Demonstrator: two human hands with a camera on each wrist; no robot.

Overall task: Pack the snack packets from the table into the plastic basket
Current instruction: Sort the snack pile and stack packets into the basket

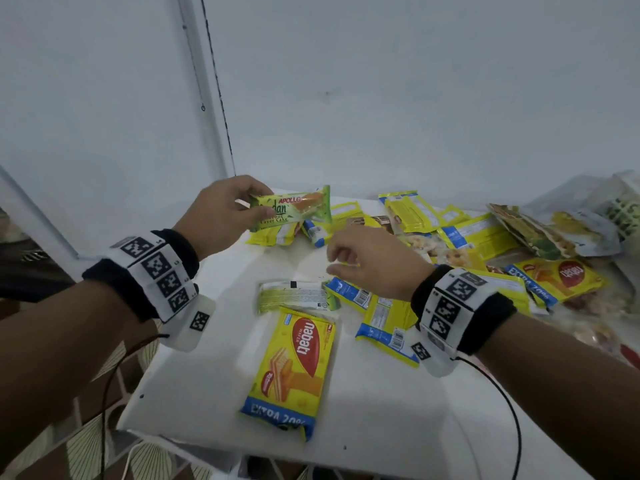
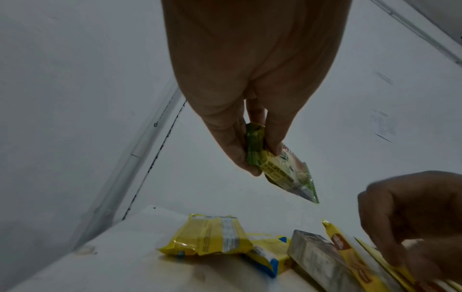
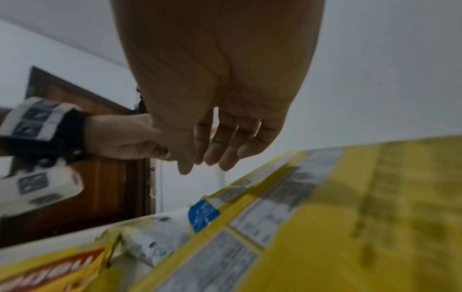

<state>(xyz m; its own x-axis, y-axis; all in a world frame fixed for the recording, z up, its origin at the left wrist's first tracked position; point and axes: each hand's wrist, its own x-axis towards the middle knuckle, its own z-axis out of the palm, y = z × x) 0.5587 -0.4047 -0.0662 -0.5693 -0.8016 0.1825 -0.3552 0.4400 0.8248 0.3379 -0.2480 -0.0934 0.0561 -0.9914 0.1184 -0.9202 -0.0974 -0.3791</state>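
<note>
The left hand (image 1: 221,216) is lifted above the far left part of the white table (image 1: 207,393). Its thumb and fingers pinch one end of a small green crinkly cake packet (image 1: 294,207), so the packet hangs in the air, off the table. The wrist is bent a little, and the arm reaches in from the near left.

The right hand (image 1: 374,261) floats low over the middle of the table, palm down. Its fingers (image 3: 225,150) are loosely bent and hold nothing.

Many snack packets lie flat on the table. A big yellow wafer packet with a red oval (image 1: 294,368) lies nearest. A silver and green packet (image 1: 294,296) lies just past it. More yellow packets (image 1: 460,230) are piled on the far right.
</note>
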